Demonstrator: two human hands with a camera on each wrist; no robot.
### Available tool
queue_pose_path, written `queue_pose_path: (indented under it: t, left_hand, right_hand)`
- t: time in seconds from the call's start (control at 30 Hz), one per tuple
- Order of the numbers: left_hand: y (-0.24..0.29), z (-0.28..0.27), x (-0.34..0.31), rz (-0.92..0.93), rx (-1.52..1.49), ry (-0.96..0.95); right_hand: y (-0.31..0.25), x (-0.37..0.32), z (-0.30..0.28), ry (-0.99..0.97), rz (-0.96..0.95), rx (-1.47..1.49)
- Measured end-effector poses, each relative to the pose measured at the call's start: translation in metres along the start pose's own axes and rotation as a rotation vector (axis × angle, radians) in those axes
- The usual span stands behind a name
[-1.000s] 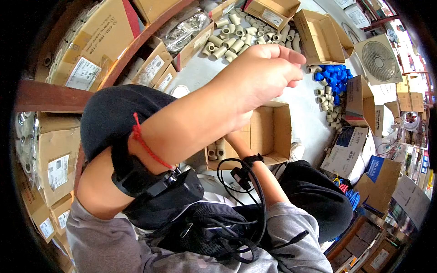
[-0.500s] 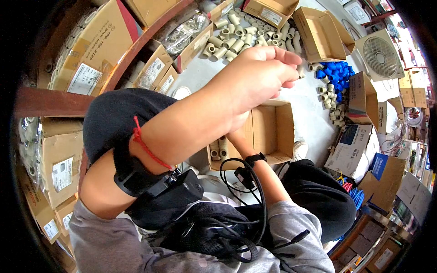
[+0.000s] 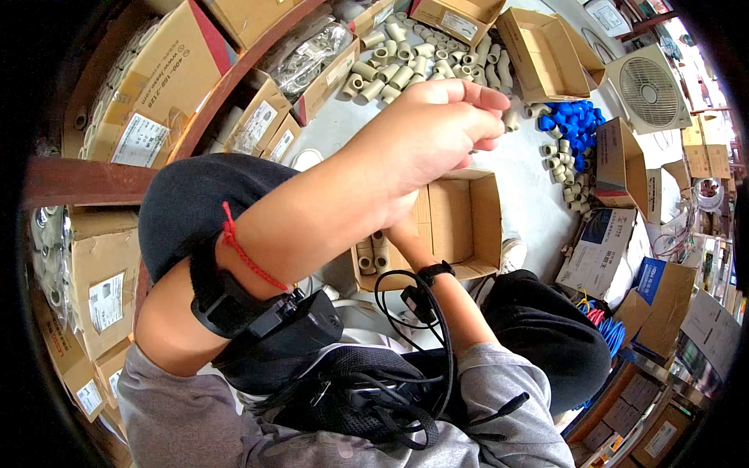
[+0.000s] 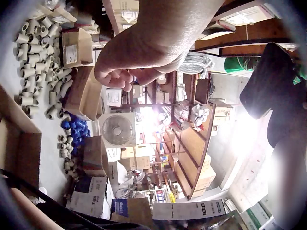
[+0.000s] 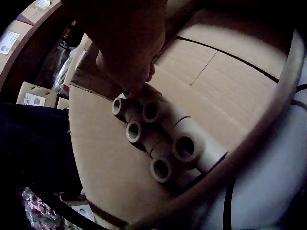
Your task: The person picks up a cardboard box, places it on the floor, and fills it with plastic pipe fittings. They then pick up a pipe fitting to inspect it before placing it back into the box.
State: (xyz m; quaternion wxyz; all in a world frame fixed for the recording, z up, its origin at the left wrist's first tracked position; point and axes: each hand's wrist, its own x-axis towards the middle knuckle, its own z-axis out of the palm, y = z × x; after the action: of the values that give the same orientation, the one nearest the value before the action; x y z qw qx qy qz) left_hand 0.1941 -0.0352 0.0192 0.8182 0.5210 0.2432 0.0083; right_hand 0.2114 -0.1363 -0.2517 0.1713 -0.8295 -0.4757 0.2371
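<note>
My left hand (image 3: 437,136) hangs in the air above the cardboard box (image 3: 485,218), its fingers loosely curled around nothing. In the left wrist view the same hand (image 4: 139,60) also shows bare fingertips. Beneath the left forearm, my right hand (image 5: 132,62) reaches down into the box and is mostly hidden in the head view. It grips a grey pipe tee (image 5: 128,94) at the far end of two rows, the fingers covering most of it. More pipe tees (image 5: 189,146) lie in these rows along the box wall, their round openings facing up.
Loose grey pipe fittings (image 3: 398,66) are spread on the floor ahead, with a pile of blue fittings (image 3: 573,121) to the right. Open cartons (image 3: 546,58) and a box fan (image 3: 649,91) stand beyond. Shelving with a red-brown beam (image 3: 86,182) runs along the left.
The head view shifts slightly. Both arms keep nearly the same pose, the left hand over the box and the right hand down inside it.
</note>
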Motion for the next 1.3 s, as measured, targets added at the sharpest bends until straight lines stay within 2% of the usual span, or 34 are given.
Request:
queue_pose_path:
  t: [0.17,0.27,0.33,0.4,0.5,0.57,0.63,0.7,0.77,0.83,0.87,0.9,0.97,1.03,1.07,1.2,1.23,1.3]
  left_hand:
    - [0.000,-0.001,0.000,0.011,-0.001,-0.013]
    - [-0.001,-0.002,0.001,0.014,-0.003,-0.016]
    - [-0.001,-0.002,0.001,0.015,-0.002,-0.013]
    - [-0.001,-0.002,0.002,0.015,0.001,-0.006]
    - [-0.002,-0.003,0.005,0.019,-0.022,-0.001]
    - [-0.006,-0.005,0.013,-0.014,-0.016,0.052]
    - [-0.012,-0.006,0.030,-0.051,0.011,0.107]
    - [-0.024,-0.008,0.054,-0.104,0.053,0.182]
    - [-0.043,-0.014,0.085,-0.131,0.094,0.198]
    - [-0.070,-0.025,0.120,-0.134,0.132,0.194]
    - [-0.084,-0.029,0.137,-0.164,0.141,0.226]
    - [-0.098,-0.034,0.153,-0.193,0.153,0.260]
    - [-0.129,-0.048,0.178,-0.208,0.179,0.239]
    - [-0.150,-0.051,0.193,-0.222,0.129,0.286]
    - [-0.161,-0.055,0.198,-0.254,0.114,0.246]
    - [-0.202,-0.068,0.219,-0.438,0.101,0.080]
    - [-0.210,-0.068,0.222,-0.490,0.055,0.082]
    - [-0.222,-0.065,0.233,-0.580,-0.034,0.082]
  right_hand:
    - [-0.002,0.000,-0.002,-0.004,0.006,0.043]
    - [-0.002,-0.001,-0.003,0.021,0.049,0.177]
    - [0.029,0.017,0.049,0.225,-0.036,0.403]
    - [0.031,0.020,0.053,0.313,-0.102,0.471]
    - [0.027,0.008,0.029,0.234,-0.104,0.366]
    - [0.018,0.005,0.002,0.147,-0.019,0.331]
    - [0.020,0.014,-0.008,0.393,-0.140,0.287]
    - [0.020,0.022,-0.035,0.549,-0.149,0.199]
    - [0.027,0.033,-0.057,0.680,-0.039,0.082]
    - [0.041,0.040,-0.086,0.747,0.048,0.174]
    - [0.059,0.047,-0.093,0.774,0.042,0.309]
    - [0.069,0.046,-0.104,0.721,0.177,0.302]
    - [0.108,0.054,-0.108,0.704,0.296,0.354]
    - [0.137,0.057,-0.111,0.530,0.380,0.271]
    - [0.148,0.061,-0.111,0.461,0.415,0.314]
    - [0.168,0.078,-0.096,0.404,0.410,0.342]
    - [0.165,0.081,-0.098,0.326,0.440,0.362]
    - [0.169,0.092,-0.086,0.306,0.387,0.246]
